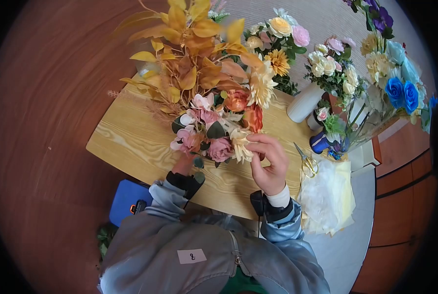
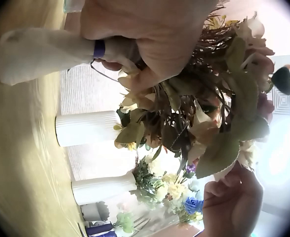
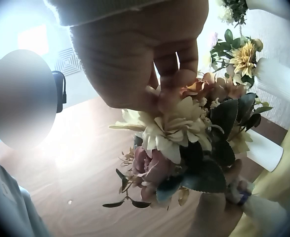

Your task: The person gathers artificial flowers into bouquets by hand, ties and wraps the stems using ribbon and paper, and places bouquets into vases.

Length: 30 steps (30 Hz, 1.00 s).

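Note:
My left hand [image 2: 150, 29] grips a bouquet of artificial flowers by its stems, close under the blooms. Below the fist, the stems are wrapped in a white covering [image 2: 41, 57] with a dark purple tie [image 2: 99, 48]. Pink roses [image 1: 220, 149], orange blooms [image 1: 237, 100] and tall yellow-orange leaves [image 1: 179, 68] make up the bouquet, which is held over the wooden table [image 1: 130, 147]. On its right side, my right hand [image 1: 269, 164] pinches the petals of a cream flower [image 3: 174, 126] between thumb and fingertips. From the head view, blooms hide most of my left hand.
White vases [image 1: 304, 101] of flowers stand along the table's back right. Gold-handled scissors [image 1: 309, 164] lie beside pale wrapping sheets [image 1: 326, 196]. A blue ribbon roll [image 1: 319, 142] sits near the vases, and a blue stool [image 1: 128, 198] is below the table's left edge.

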Motion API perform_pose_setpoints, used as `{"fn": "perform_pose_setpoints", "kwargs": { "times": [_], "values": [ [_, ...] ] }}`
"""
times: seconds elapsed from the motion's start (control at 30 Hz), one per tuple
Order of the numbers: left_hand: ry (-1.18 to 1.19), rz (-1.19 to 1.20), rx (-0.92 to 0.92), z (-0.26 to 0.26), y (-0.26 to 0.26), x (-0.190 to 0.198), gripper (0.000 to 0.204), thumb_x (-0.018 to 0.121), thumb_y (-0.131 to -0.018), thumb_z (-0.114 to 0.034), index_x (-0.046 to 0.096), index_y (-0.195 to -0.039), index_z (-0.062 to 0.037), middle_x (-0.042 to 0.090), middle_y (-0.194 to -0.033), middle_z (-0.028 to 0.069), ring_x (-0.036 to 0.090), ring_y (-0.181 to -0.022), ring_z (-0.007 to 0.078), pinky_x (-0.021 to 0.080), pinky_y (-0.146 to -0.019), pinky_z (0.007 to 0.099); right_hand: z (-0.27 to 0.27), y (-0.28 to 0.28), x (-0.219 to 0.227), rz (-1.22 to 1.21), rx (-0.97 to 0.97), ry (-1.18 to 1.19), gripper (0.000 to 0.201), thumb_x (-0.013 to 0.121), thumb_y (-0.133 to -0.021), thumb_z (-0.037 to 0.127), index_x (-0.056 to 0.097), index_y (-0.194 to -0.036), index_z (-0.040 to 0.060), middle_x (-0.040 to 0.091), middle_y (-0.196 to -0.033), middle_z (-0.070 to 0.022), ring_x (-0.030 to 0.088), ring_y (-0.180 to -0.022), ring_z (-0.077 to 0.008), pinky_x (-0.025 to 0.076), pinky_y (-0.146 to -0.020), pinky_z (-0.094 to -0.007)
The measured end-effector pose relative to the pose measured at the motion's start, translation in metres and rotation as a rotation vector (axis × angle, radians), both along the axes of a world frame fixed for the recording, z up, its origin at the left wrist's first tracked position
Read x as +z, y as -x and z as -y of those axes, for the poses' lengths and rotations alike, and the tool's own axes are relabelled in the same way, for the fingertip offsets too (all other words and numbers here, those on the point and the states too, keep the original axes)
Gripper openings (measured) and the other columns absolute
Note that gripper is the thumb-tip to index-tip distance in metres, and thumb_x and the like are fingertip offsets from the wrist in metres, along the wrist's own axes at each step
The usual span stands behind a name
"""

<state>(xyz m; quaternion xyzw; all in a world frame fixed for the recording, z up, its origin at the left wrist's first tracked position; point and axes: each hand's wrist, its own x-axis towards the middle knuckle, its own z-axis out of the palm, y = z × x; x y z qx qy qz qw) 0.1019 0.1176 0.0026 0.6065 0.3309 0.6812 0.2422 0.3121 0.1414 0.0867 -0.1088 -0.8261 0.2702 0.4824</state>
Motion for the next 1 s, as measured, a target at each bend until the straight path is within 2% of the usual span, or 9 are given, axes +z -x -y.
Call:
{"fn": "perform_pose_setpoints", "kwargs": {
  "times": [0.17, 0.23, 0.33, 0.43, 0.57, 0.67, 0.7, 0.73, 1.0],
  "values": [
    [0.006, 0.039, -0.041, -0.003, 0.005, 0.001, 0.03, 0.054, -0.081, -0.027, 0.049, -0.105, -0.0078, 0.05, -0.096, 0.0092, 0.052, -0.078, 0.0173, 0.045, -0.073, 0.0286, 0.006, 0.001, 0.013, -0.072, -0.126, 0.055, 0.022, 0.055, -0.065, -0.008, 0.06, -0.084, 0.0029, 0.055, -0.093, -0.0105, 0.053, -0.075, -0.0192, 0.043, -0.059, -0.0252],
    [0.009, 0.049, -0.064, -0.002, 0.003, 0.0, 0.03, 0.053, -0.081, -0.027, 0.049, -0.105, -0.0078, 0.05, -0.096, 0.0092, 0.052, -0.078, 0.0173, 0.045, -0.073, 0.0286, 0.012, 0.003, 0.029, -0.095, -0.149, -0.212, 0.023, 0.059, -0.064, -0.003, 0.061, -0.085, 0.0055, 0.054, -0.096, -0.0087, 0.05, -0.084, -0.0231, 0.042, -0.067, -0.0305],
    [0.024, 0.066, -0.106, 0.0, 0.003, -0.002, 0.031, 0.053, -0.081, -0.027, 0.049, -0.105, -0.0076, 0.05, -0.096, 0.0093, 0.052, -0.078, 0.0174, 0.045, -0.073, 0.0287, 0.012, 0.008, 0.033, 0.048, -0.067, -0.364, 0.025, 0.063, -0.063, 0.001, 0.061, -0.087, 0.0071, 0.055, -0.096, -0.0071, 0.048, -0.089, -0.0263, 0.04, -0.072, -0.0347],
    [0.033, 0.08, -0.139, 0.004, 0.005, -0.003, 0.031, 0.053, -0.081, -0.027, 0.048, -0.105, -0.0075, 0.05, -0.096, 0.0093, 0.052, -0.077, 0.0174, 0.045, -0.074, 0.0288, -0.002, 0.008, 0.017, 0.032, -0.01, -0.276, 0.026, 0.063, -0.063, 0.0, 0.061, -0.088, 0.0071, 0.055, -0.095, -0.0061, 0.049, -0.087, -0.026, 0.039, -0.073, -0.0346],
    [0.04, 0.099, -0.16, 0.035, -0.001, -0.016, 0.032, 0.053, -0.081, -0.027, 0.048, -0.106, -0.0073, 0.05, -0.096, 0.0094, 0.052, -0.077, 0.0175, 0.045, -0.074, 0.0289, -0.008, 0.003, 0.013, -0.162, -0.146, -0.093, 0.029, 0.061, -0.067, -0.001, 0.057, -0.095, 0.0035, 0.055, -0.094, -0.0107, 0.051, -0.084, -0.0258, 0.039, -0.075, -0.0341],
    [0.044, 0.108, -0.178, 0.033, 0.001, -0.014, 0.032, 0.053, -0.081, -0.027, 0.048, -0.106, -0.0071, 0.05, -0.095, 0.0095, 0.052, -0.077, 0.0176, 0.045, -0.074, 0.029, -0.013, 0.005, 0.017, -0.184, -0.172, -0.034, 0.031, 0.062, -0.068, 0.0, 0.056, -0.098, 0.0019, 0.054, -0.094, -0.012, 0.051, -0.084, -0.0253, 0.039, -0.073, -0.0323],
    [0.045, 0.113, -0.182, 0.0, -0.001, -0.002, 0.032, 0.053, -0.081, -0.027, 0.048, -0.106, -0.0071, 0.05, -0.095, 0.0095, 0.052, -0.077, 0.0176, 0.045, -0.074, 0.029, -0.014, 0.006, 0.019, -0.187, -0.174, -0.016, 0.031, 0.062, -0.068, 0.001, 0.056, -0.098, 0.002, 0.054, -0.094, -0.0117, 0.051, -0.084, -0.0249, 0.039, -0.073, -0.0319],
    [0.045, 0.118, -0.187, 0.025, 0.004, -0.009, 0.032, 0.053, -0.081, -0.027, 0.048, -0.106, -0.0071, 0.05, -0.095, 0.0095, 0.052, -0.077, 0.0176, 0.045, -0.074, 0.029, -0.015, 0.007, 0.022, -0.189, -0.174, -0.016, 0.031, 0.062, -0.068, 0.001, 0.056, -0.098, 0.002, 0.054, -0.094, -0.0117, 0.051, -0.084, -0.0249, 0.039, -0.073, -0.0319],
    [0.069, 0.164, -0.236, 0.044, -0.003, -0.017, 0.033, 0.053, -0.081, -0.027, 0.047, -0.107, -0.0067, 0.05, -0.095, 0.0097, 0.052, -0.077, 0.0178, 0.045, -0.074, 0.0292, -0.019, 0.026, 0.041, -0.069, -0.117, -0.236, 0.03, 0.059, -0.067, 0.001, 0.059, -0.096, 0.0089, 0.051, -0.101, -0.0104, 0.048, -0.086, -0.0261, 0.039, -0.075, -0.034]
  ]
}}
